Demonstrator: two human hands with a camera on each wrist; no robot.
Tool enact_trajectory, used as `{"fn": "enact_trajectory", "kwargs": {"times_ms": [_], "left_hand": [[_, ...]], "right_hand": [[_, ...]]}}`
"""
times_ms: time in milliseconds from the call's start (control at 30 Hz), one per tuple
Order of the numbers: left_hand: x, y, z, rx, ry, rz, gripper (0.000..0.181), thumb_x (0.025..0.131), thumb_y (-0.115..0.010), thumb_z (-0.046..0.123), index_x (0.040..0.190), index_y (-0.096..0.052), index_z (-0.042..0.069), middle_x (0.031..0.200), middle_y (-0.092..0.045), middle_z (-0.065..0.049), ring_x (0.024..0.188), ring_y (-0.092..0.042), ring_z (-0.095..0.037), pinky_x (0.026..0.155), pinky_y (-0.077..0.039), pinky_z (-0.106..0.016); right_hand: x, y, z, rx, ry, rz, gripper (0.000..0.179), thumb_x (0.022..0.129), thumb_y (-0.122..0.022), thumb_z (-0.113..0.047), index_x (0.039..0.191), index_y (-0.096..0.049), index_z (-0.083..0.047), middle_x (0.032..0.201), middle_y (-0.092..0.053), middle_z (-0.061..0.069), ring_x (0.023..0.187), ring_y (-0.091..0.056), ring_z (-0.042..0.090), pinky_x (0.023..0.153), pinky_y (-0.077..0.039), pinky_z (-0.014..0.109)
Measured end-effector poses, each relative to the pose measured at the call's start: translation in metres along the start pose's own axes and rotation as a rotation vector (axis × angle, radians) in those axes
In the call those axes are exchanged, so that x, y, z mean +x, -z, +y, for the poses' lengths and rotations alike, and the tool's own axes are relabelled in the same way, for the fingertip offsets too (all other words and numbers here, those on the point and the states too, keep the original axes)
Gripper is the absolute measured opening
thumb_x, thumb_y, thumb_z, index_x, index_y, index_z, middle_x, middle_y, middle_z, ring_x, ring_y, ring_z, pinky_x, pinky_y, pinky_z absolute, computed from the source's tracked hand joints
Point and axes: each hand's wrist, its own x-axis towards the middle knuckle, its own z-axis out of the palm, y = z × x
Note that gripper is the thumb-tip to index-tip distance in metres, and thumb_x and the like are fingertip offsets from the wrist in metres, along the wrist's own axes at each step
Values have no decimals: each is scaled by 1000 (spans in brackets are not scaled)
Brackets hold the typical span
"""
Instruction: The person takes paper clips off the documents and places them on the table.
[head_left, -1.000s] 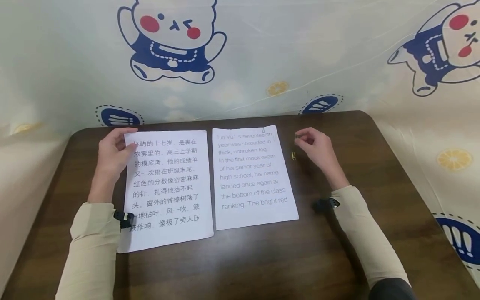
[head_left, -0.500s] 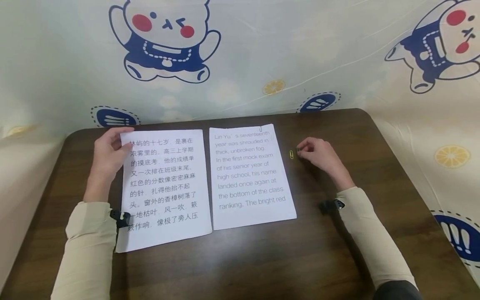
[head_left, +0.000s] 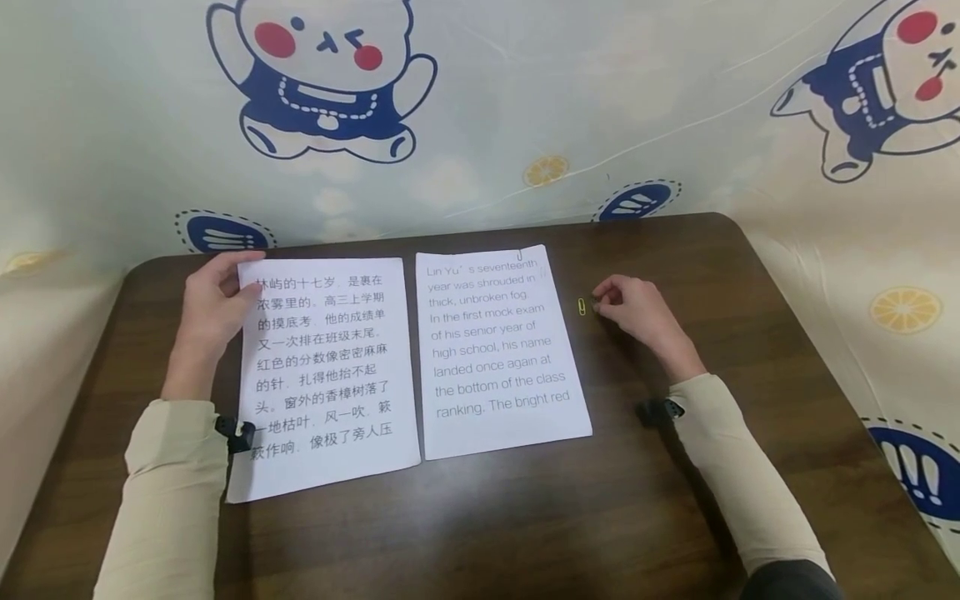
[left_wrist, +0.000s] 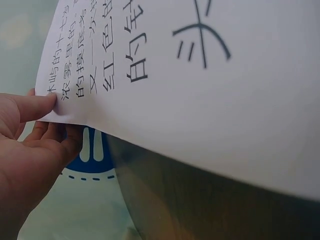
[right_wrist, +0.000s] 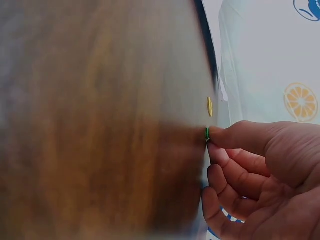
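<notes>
My left hand (head_left: pixel 213 308) pinches the upper left corner of a paper sheet with printed Chinese text (head_left: pixel 322 375); the left wrist view has the thumb on top and fingers below the edge. To its right lies a second sheet with English text (head_left: pixel 498 358), a small clip (head_left: pixel 519 255) at its top edge. Beside that sheet is a yellow paper clip (head_left: pixel 581 307) on the table. Just right of it, my right hand (head_left: pixel 637 310) pinches a green paper clip (right_wrist: pixel 207 134) between thumb and forefinger, low at the tabletop. Most of this clip is hidden by the fingertips.
Both sheets lie on a dark brown wooden table (head_left: pixel 495 533) with rounded back corners. A pale curtain with cartoon prints (head_left: pixel 480 108) hangs close behind the table and along its sides.
My right hand has come down and slightly toward me, to just right of the yellow paper clip, still pinching the green one. My left hand keeps its grip on the sheet's corner.
</notes>
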Motion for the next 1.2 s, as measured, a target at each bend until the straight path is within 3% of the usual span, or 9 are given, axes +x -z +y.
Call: {"fn": "enact_trajectory", "kwargs": {"times_ms": [467,633,967,1067,1200], "left_hand": [[1,-5,0,-19,-12,18,63,102,-52,8,155,-34,36,159,-40,-13,138,-49,-36,113,-44,-52],[2,-3,1,-20,-34,3,62,102,-54,9,155,-35,34,159,-41,-13,144,-43,-36,117,-39,-53],[1,-2,10,-3,-51,0,56,102,-55,14,155,-38,22,166,-29,-7,153,-32,-29,124,-29,-45],[-3,-2,14,27,-75,-35,53,103,-55,16,154,-40,20,164,-32,-11,151,-33,-34,122,-31,-52],[-10,-4,21,120,-102,-162,55,104,-54,26,155,-37,15,162,-32,-22,144,-34,-48,113,-33,-67]], "right_hand": [[-7,3,0,26,30,71,24,100,-60,-18,117,-67,-2,110,-69,20,95,-60,31,90,-55,46],[-9,4,-2,36,30,75,23,100,-60,-19,116,-67,-3,110,-69,20,95,-59,31,90,-55,46],[-13,2,-2,38,45,66,21,99,-62,-20,113,-68,-5,105,-69,17,92,-59,29,86,-54,41],[-15,3,-4,43,49,66,21,99,-62,-20,113,-68,-6,105,-69,17,92,-58,28,85,-53,40],[-16,4,-4,47,54,66,21,99,-62,-20,113,-69,-6,105,-69,16,93,-59,28,86,-53,41]]}}
